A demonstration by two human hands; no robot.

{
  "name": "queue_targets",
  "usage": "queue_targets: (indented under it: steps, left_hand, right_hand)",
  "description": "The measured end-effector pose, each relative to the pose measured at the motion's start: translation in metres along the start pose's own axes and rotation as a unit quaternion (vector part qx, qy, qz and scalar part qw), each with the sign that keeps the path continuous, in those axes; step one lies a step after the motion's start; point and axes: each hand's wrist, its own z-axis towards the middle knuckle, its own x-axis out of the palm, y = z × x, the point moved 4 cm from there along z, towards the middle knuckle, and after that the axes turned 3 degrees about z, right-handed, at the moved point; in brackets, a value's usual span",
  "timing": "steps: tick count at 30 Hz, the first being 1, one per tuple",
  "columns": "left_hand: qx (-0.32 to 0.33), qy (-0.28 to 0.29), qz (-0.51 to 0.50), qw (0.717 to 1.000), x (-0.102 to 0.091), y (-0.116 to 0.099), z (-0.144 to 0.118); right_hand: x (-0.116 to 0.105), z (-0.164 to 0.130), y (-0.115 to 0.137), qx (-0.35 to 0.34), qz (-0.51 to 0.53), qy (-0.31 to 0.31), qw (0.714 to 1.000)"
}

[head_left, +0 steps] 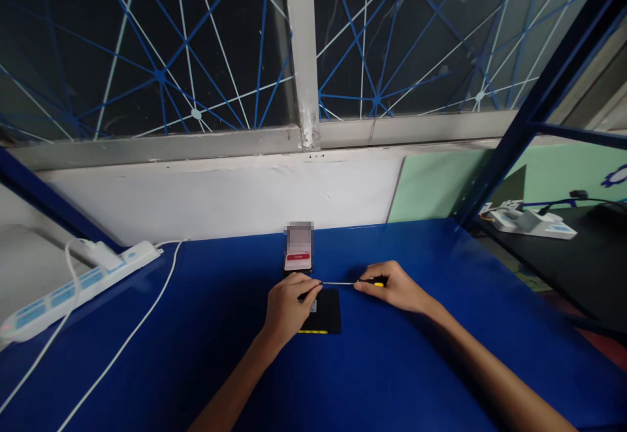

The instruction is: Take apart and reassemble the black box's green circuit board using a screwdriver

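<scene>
Between pinching fingers [313,283]: screwdriver [353,283]

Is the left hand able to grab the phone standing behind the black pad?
Probably yes. The left hand rests on the black pad, just before the phone, though its fingers pinch the screwdriver tip.

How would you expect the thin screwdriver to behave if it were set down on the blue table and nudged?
The screwdriver has a slim, round-looking shaft, so it would probably roll. It looks light: the right hand holds its handle in the fingertips. The left hand steadies its tip; the shaft looks straight, so likely stiff.
</scene>
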Motion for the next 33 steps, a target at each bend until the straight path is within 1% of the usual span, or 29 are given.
queue_targets:
  steps: [9,15,23,28,33]
  left_hand:
    - [-0.018,0.022,-0.016,0.999,0.0002,-0.0004,0.0009]
    - [-0.012,0.021,-0.031,0.999,0.001,0.0019,0.0008]
    - [-0.005,0.016,-0.048,0.999,0.0005,0.0006,0.0007]
    - [-0.004,0.025,-0.044,0.999,0.0017,0.0013,0.0003]
    - [0.019,0.022,-0.022,0.999,0.0011,-0.001,0.0003]
  right_hand:
    - [0.0015,0.0007,-0.003,-0.005,-0.009,0.002,1.0]
    - [0.0025,0.0003,-0.0005,-0.011,-0.011,0.009,1.0]
    - [-0.002,0.0008,-0.0018,-0.012,-0.012,0.003,1.0]
    - [0.0001,0.0005,-0.0018,-0.025,-0.023,0.012,0.999]
    - [-0.0006,0.0,-0.0019,-0.022,-0.037,0.01,0.999]
